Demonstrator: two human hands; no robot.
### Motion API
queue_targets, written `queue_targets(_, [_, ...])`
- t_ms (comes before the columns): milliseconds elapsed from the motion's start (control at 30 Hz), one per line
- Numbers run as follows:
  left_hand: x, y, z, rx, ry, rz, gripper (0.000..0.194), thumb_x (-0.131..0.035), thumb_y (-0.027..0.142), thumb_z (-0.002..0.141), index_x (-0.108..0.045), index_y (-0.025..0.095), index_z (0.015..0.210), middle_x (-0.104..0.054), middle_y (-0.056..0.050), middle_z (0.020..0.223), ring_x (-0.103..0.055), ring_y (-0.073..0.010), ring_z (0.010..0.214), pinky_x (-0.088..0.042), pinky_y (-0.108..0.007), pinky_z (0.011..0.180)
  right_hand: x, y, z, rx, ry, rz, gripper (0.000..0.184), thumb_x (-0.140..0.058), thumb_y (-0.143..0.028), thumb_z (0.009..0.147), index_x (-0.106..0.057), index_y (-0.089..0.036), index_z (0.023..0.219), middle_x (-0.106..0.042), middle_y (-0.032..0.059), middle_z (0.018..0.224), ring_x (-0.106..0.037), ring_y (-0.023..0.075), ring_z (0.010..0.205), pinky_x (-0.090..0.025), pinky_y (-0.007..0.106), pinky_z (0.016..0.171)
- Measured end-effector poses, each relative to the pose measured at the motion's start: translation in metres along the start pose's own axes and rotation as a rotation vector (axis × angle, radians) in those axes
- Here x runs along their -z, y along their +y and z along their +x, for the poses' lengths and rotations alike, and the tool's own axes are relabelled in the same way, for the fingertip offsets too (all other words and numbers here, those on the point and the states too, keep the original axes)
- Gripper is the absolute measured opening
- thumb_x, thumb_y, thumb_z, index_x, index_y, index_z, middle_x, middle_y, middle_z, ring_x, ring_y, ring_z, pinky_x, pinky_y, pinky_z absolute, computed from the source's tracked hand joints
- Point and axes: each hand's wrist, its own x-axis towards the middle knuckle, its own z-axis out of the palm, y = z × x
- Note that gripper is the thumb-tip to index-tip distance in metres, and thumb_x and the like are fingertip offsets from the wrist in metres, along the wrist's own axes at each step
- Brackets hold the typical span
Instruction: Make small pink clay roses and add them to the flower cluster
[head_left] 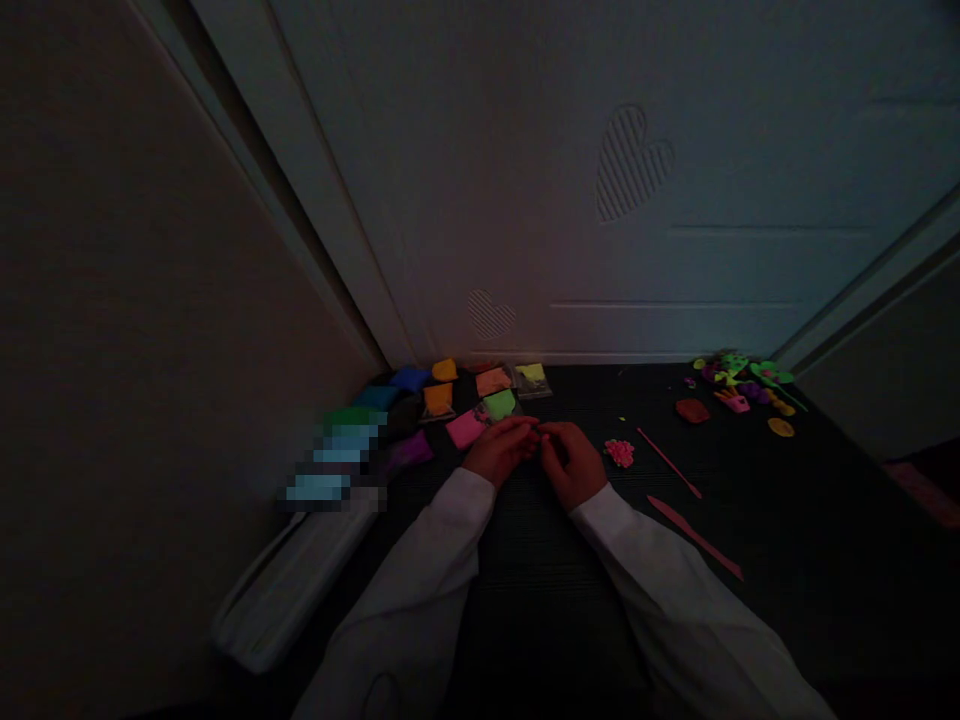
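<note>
My left hand (501,452) and my right hand (576,468) meet fingertip to fingertip above the dark table. Both are closed in a pinch, and whatever lies between the fingers is too small and dim to name. Just beyond my left hand are a pink clay packet (466,429) and a light green clay packet (501,404). To the right of my right hand sits a pink, ruffled clay piece (619,453). Farther right lie a thin pink modelling tool (670,463) and a pink modelling knife (696,538).
More clay packets, such as an orange one (438,400), spread along the back left. A pale long case (300,580) lies at left. Colourful clay pieces (739,375), a red lump (691,411) and a yellow disc (781,427) lie back right. A white door panel (525,200) borders the table.
</note>
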Motion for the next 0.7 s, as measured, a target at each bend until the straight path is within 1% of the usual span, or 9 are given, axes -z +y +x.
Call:
queue_targets(100, [0.0006, -0.0008, 0.0009, -0.004, 0.008, -0.002, 0.022, -0.059, 0.021, 0.063, -0.057, 0.013, 0.082, -0.059, -0.003, 0.067, -0.054, -0.0098, 0.060, -0.040, -0.021, 0.055, 0.0009, 0.0000, 0.0012, 0.024, -0.017, 0.019, 0.021, -0.037, -0.018, 0.078, -0.049, -0.018, 0.094, -0.052, 0.0054, 0.087, -0.048, 0.0147, 0.083, -0.039, 0.029, 0.074])
queue_targets(200, [0.0017, -0.0018, 0.0019, 0.002, 0.011, 0.005, 0.020, -0.060, 0.020, 0.062, -0.058, 0.012, 0.081, -0.059, -0.003, 0.066, -0.054, -0.0093, 0.059, -0.040, -0.021, 0.056, 0.0017, -0.0004, 0.0020, 0.018, -0.027, 0.029, 0.021, -0.036, -0.018, 0.079, -0.049, -0.019, 0.095, -0.053, 0.0053, 0.085, -0.048, 0.0145, 0.081, -0.039, 0.029, 0.073])
queue_targets(300, [0.0018, -0.0018, 0.0025, 0.003, 0.014, 0.011, 0.020, -0.060, 0.020, 0.063, -0.059, 0.012, 0.081, -0.060, -0.004, 0.068, -0.054, -0.0103, 0.063, -0.041, -0.022, 0.059, 0.0015, -0.0005, 0.0021, 0.016, -0.030, 0.032, 0.016, -0.041, -0.020, 0.077, -0.051, -0.020, 0.089, -0.052, 0.0044, 0.082, -0.047, 0.0146, 0.079, -0.039, 0.029, 0.070])
queue_targets(467, [-0.0002, 0.0005, 0.0007, 0.012, 0.008, 0.020, 0.020, -0.058, 0.021, 0.064, -0.060, 0.010, 0.081, -0.061, -0.006, 0.072, -0.055, -0.0113, 0.067, -0.040, -0.022, 0.061, 0.0001, -0.0002, 0.0017, -0.024, -0.008, 0.026, 0.009, -0.053, -0.021, 0.068, -0.051, -0.019, 0.076, -0.048, 0.0039, 0.081, -0.045, 0.0146, 0.078, -0.040, 0.028, 0.069])
queue_targets(600, [-0.0019, 0.0017, -0.0017, 0.025, -0.026, 0.041, 0.021, -0.062, 0.016, 0.059, -0.061, 0.010, 0.080, -0.062, -0.005, 0.069, -0.055, -0.0108, 0.064, -0.040, -0.022, 0.061, 0.0000, -0.0008, 0.0019, -0.040, 0.010, 0.036, 0.009, -0.056, -0.020, 0.065, -0.048, -0.018, 0.069, -0.046, 0.0030, 0.079, -0.045, 0.0138, 0.078, -0.040, 0.028, 0.069])
queue_targets(700, [-0.0023, 0.0017, -0.0023, 0.022, -0.030, 0.043, 0.022, -0.063, 0.013, 0.057, -0.060, 0.012, 0.079, -0.062, -0.004, 0.069, -0.055, -0.0104, 0.064, -0.040, -0.021, 0.062, -0.0003, -0.0003, 0.0018, -0.016, 0.001, 0.037, 0.007, -0.055, -0.021, 0.066, -0.050, -0.018, 0.070, -0.047, 0.0031, 0.079, -0.046, 0.0133, 0.078, -0.040, 0.027, 0.070])
